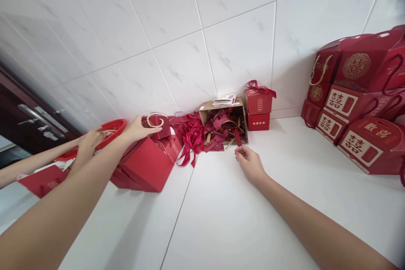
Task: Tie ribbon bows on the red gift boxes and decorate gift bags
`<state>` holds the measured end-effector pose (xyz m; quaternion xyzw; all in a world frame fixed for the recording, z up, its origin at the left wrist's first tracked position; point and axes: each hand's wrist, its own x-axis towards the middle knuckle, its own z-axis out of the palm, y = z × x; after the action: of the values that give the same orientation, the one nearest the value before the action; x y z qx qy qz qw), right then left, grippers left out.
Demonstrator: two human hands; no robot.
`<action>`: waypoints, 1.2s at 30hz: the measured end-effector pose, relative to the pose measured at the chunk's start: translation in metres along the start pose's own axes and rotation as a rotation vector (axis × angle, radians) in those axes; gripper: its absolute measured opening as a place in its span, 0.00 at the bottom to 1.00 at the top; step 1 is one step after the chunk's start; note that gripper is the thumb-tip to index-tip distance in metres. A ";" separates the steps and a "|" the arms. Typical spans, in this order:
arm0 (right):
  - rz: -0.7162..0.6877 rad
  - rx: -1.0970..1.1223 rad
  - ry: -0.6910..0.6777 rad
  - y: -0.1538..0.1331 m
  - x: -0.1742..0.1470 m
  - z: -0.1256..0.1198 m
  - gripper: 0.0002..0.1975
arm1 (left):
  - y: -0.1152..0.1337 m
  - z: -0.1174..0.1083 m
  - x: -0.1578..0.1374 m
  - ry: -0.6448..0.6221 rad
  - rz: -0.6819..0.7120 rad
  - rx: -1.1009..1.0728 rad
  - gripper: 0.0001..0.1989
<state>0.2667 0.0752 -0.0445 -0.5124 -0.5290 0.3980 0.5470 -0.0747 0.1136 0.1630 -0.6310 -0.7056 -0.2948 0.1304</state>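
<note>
At the left, my left hand (139,128) is closed on a small red gift box (155,131) with a gold cord handle, held above other red boxes. A large red box (150,164) lies tilted just below it. My right hand (250,163) pinches a dark red strip (238,138) at the front of an open cardboard box (205,114). Inside that box lie dark red paper cut-outs (221,124) and gold strips. A heap of red ribbons (192,133) lies beside it, between my two hands.
White printed cards (224,100) rest on the cardboard box. Two small red boxes (258,109) stand stacked beside it, the upper with a bow. Red gift boxes (363,93) are piled at right. Another person's hands (91,137) reach into a red basket (118,128) at left.
</note>
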 end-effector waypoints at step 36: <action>-0.063 0.026 -0.353 -0.022 -0.034 0.001 0.25 | 0.017 0.075 -0.205 -0.181 -0.256 -1.075 0.19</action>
<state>0.2593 0.0383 -0.0286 -0.4104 -0.6275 0.4713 0.4644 -0.0090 -0.0090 -0.0058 -0.5406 -0.5353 -0.5715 -0.3076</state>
